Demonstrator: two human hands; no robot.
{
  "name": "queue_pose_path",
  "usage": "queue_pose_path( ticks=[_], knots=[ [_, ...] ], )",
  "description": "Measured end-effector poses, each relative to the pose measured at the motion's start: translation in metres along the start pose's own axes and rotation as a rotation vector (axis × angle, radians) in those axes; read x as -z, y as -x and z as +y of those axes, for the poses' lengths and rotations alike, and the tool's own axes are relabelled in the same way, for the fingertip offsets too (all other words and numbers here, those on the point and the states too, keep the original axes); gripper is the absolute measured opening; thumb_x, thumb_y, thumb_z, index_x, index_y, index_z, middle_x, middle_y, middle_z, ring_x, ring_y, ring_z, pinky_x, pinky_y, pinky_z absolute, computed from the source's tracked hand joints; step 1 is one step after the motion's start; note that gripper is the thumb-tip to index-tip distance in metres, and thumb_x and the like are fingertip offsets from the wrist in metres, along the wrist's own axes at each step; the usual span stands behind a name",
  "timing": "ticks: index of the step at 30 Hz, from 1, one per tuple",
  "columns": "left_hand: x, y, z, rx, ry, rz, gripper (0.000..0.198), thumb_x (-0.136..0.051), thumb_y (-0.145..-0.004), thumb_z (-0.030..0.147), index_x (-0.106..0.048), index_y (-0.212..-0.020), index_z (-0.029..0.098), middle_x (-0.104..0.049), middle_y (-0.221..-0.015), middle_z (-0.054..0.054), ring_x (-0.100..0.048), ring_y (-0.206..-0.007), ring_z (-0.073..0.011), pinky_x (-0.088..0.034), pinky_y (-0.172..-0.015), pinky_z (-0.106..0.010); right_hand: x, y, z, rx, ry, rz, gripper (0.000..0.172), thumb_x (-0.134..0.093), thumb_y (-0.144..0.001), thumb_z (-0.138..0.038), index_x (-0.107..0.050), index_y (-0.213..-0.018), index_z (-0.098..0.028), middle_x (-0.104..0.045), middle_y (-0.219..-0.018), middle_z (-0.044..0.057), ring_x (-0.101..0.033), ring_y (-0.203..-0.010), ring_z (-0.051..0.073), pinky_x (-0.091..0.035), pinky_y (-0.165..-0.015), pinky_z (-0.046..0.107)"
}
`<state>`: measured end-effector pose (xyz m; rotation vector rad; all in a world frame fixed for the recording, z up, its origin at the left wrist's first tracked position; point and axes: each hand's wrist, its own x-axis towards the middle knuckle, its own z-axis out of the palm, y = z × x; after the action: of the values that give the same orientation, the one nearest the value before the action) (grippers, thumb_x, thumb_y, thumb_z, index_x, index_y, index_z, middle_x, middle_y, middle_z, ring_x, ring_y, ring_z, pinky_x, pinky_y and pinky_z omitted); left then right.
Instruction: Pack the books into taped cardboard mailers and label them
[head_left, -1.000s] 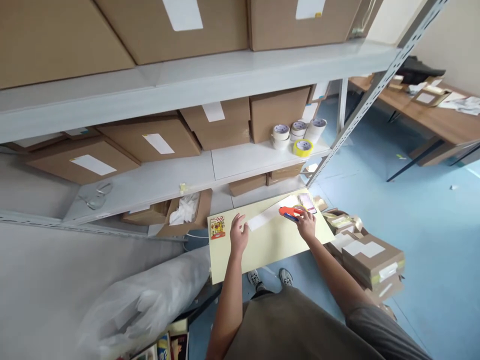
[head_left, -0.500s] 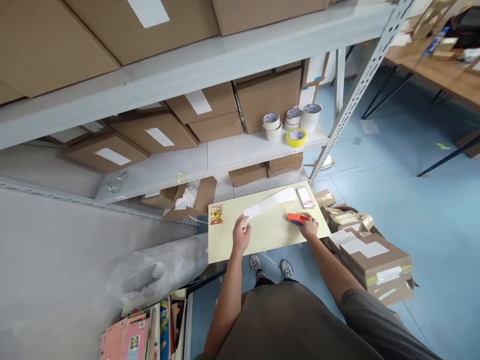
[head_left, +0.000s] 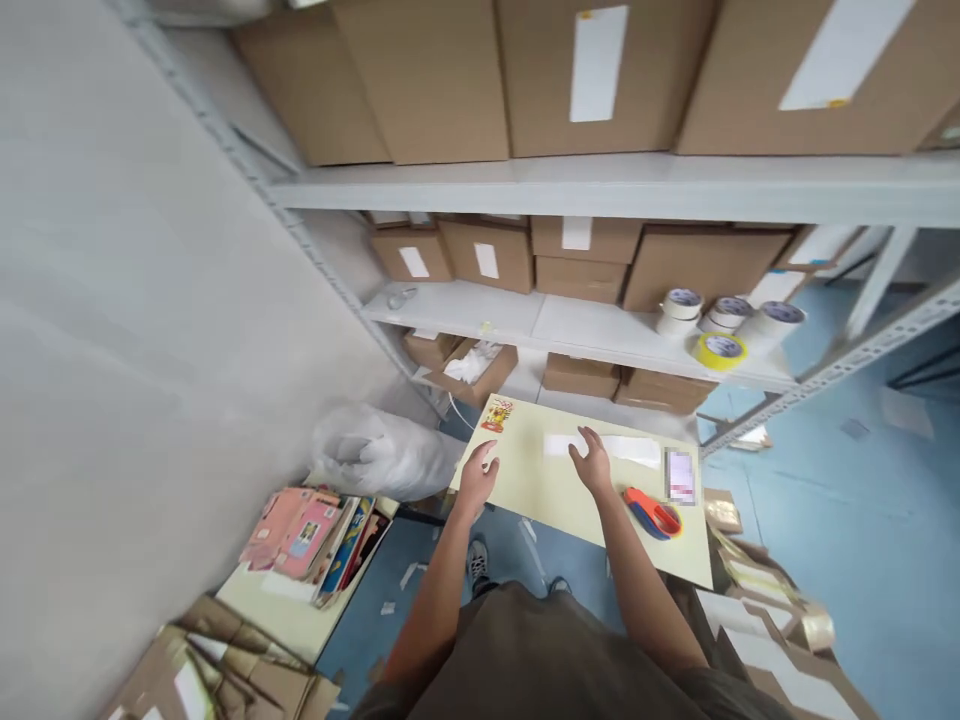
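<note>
A pale yellow board forms the work surface before me. Over its left front edge hovers my left hand, fingers apart and holding nothing. My right hand is also open and empty, with its fingertips over or against a long white paper strip; whether it touches the strip I cannot tell. To the right of that hand lies an orange and blue tape dispenser. Behind it is a blurred, phone-like rectangle. A colourful sticker marks the board's far left corner.
Rolls of white tape and a yellow tape roll stand on the shelf. Wrapped plastic film and a stack of books are at left. Flattened cardboard lies at right.
The camera view has turned left. My right hand has let go of the tape dispenser and moved left to the white strip. My left hand has moved away from the strip's end.
</note>
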<state>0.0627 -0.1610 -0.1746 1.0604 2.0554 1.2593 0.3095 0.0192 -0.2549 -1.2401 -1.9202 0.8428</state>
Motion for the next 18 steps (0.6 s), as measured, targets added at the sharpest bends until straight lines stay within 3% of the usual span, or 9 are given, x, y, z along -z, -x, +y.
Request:
queue_pose_path(
  ticks=[5,8,12,18],
  knots=[
    [0.067,0.014,-0.051,0.153,0.117,0.224,0.043,-0.066,-0.091,0.021,-0.071,-0.133,0.021,-0.073,-0.133,-0.014,-0.067,-0.128,-0.0284,-0.061,-0.099,-0.041,-0.076,-0.011,-0.088,0.227,-0.112,-0.202,0.051,-0.050,-0.100,-0.040,-0.065,-0.145,-0.021,-0.064,-0.151,0.014,-0.059,-0.142,0.030,-0.046,-0.122,0.053],
    [0.115,0.019,-0.083,0.190,0.165,0.326,0.047,-0.070,-0.089,0.023,-0.070,-0.136,0.022,-0.071,-0.137,-0.014,-0.069,-0.125,-0.0291,-0.063,-0.097,-0.042,-0.140,-0.005,-0.144,0.340,-0.155,-0.326,0.050,-0.050,-0.100,-0.038,-0.066,-0.145,-0.022,-0.065,-0.150,0.013,-0.058,-0.144,0.030,-0.043,-0.124,0.054],
    [0.193,0.024,-0.134,0.204,0.188,0.472,0.050,-0.069,-0.092,0.030,-0.067,-0.142,0.025,-0.067,-0.144,-0.014,-0.069,-0.123,-0.0284,-0.062,-0.096,-0.042,-0.231,0.013,-0.215,0.429,-0.165,-0.527,0.051,-0.052,-0.100,-0.037,-0.065,-0.147,-0.023,-0.065,-0.151,0.012,-0.057,-0.145,0.029,-0.043,-0.125,0.053],
    [0.298,0.035,-0.219,0.319,0.166,0.635,0.055,-0.063,-0.096,0.036,-0.061,-0.150,0.024,-0.065,-0.147,-0.015,-0.068,-0.123,-0.0283,-0.058,-0.102,-0.045,-0.355,0.039,-0.283,0.462,-0.094,-0.724,0.053,-0.055,-0.098,-0.036,-0.064,-0.149,-0.024,-0.063,-0.153,0.011,-0.056,-0.146,0.028,-0.042,-0.126,0.050]
  ],
)
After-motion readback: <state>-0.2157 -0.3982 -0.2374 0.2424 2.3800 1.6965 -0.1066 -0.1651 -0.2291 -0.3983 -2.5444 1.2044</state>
